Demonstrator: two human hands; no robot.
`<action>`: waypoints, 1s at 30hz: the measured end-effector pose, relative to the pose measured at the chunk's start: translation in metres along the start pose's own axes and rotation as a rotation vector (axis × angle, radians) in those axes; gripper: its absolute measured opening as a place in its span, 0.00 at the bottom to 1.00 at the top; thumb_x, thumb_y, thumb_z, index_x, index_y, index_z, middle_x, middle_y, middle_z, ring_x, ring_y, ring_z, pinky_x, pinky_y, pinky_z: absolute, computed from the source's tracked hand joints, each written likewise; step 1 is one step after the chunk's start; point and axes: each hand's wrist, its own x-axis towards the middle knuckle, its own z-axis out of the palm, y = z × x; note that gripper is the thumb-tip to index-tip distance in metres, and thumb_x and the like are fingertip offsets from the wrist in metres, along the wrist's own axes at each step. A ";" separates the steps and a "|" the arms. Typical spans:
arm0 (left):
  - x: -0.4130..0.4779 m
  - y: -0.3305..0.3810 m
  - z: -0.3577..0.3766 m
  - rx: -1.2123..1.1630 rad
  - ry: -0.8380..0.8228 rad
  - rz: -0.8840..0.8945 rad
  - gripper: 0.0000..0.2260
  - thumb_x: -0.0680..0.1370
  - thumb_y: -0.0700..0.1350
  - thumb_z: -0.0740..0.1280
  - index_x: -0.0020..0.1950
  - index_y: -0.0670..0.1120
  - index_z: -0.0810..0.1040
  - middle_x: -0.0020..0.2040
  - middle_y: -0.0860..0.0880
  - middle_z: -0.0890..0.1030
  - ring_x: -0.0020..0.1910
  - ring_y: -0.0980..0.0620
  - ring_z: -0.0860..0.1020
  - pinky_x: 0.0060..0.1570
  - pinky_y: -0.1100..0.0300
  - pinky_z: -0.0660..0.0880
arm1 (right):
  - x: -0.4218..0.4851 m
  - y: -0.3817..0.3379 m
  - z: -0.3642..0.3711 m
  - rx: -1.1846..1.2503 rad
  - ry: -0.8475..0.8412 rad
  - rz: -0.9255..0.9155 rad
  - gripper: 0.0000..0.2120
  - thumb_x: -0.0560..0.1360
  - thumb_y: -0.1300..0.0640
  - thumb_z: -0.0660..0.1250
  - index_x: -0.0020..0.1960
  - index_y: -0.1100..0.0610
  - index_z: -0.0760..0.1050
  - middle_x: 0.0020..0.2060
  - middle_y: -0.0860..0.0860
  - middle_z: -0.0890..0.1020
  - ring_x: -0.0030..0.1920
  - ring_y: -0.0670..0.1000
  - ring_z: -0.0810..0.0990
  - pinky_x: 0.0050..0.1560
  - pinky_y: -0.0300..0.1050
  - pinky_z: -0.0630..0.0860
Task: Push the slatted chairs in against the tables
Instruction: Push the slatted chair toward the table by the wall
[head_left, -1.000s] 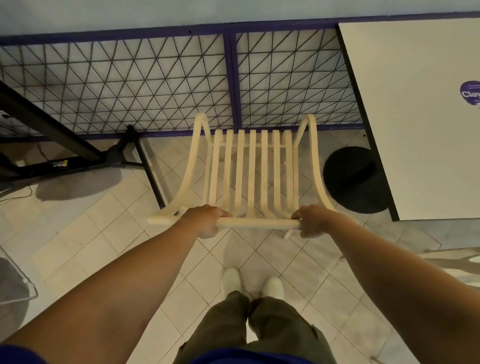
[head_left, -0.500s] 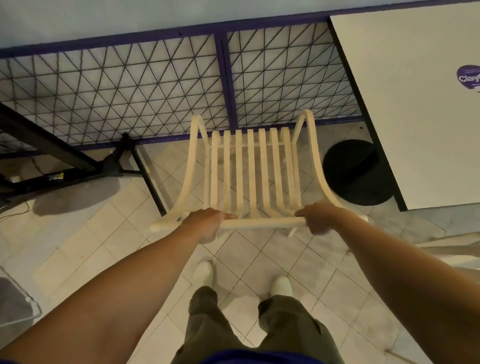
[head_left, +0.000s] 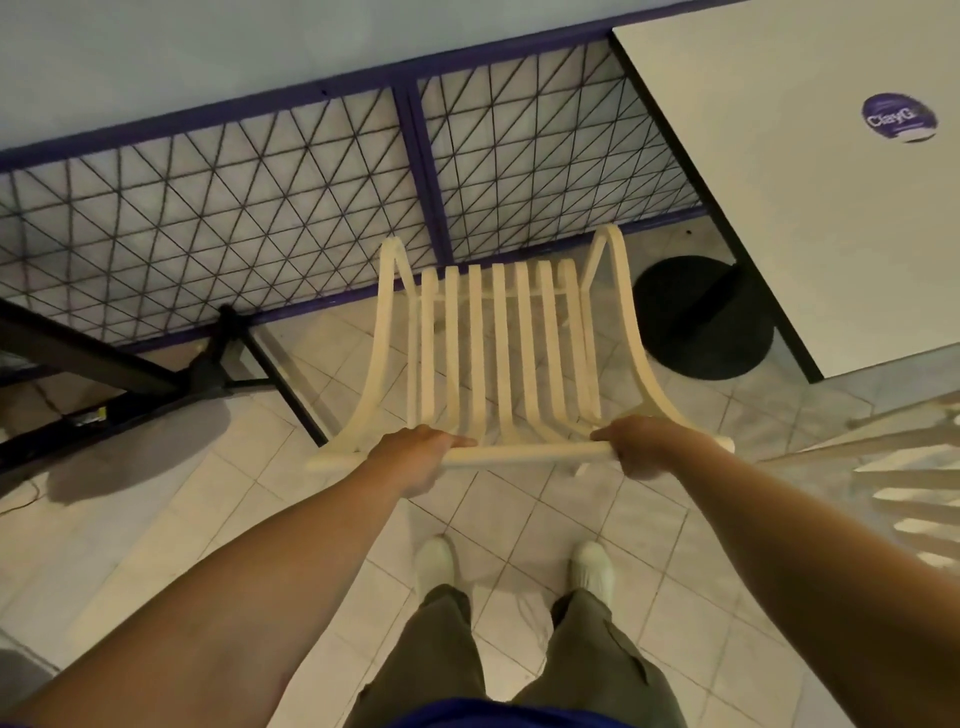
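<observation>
A cream slatted chair (head_left: 498, 353) stands on the tiled floor in front of me, its seat facing the mesh railing. My left hand (head_left: 415, 454) grips the top rail of its back on the left side. My right hand (head_left: 641, 447) grips the same rail on the right side. A white square table (head_left: 810, 208) with a purple sticker stands to the chair's right, and its round black base (head_left: 701, 317) lies close beside the chair's right side.
A purple-framed mesh railing (head_left: 311, 208) runs just beyond the chair. A dark table frame with black legs (head_left: 218, 364) stands at the left. Another slatted chair (head_left: 909, 483) shows at the right edge. My feet (head_left: 436, 561) stand behind the chair.
The chair has shifted slightly away from me and to the right, toward the table base. My feet have stepped wider apart, and another chair has come into view at the right.
</observation>
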 end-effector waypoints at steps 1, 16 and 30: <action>0.002 -0.005 -0.002 0.003 -0.003 0.014 0.33 0.81 0.36 0.61 0.77 0.68 0.61 0.52 0.51 0.71 0.46 0.46 0.75 0.41 0.52 0.71 | -0.001 -0.005 0.001 0.013 0.000 0.011 0.24 0.75 0.63 0.68 0.67 0.45 0.74 0.51 0.47 0.79 0.52 0.50 0.78 0.60 0.50 0.75; 0.024 -0.054 -0.052 0.170 -0.045 0.182 0.36 0.79 0.31 0.61 0.76 0.67 0.63 0.57 0.49 0.75 0.47 0.47 0.76 0.45 0.51 0.75 | 0.001 -0.053 0.014 0.185 0.062 0.122 0.24 0.76 0.61 0.67 0.70 0.48 0.72 0.46 0.46 0.77 0.47 0.48 0.76 0.54 0.44 0.73; 0.049 -0.065 -0.058 0.292 -0.019 0.270 0.33 0.80 0.36 0.62 0.74 0.69 0.64 0.57 0.49 0.78 0.49 0.46 0.78 0.50 0.48 0.78 | -0.001 -0.069 0.027 0.207 0.100 0.188 0.18 0.74 0.60 0.67 0.61 0.46 0.76 0.44 0.45 0.79 0.46 0.48 0.78 0.54 0.46 0.76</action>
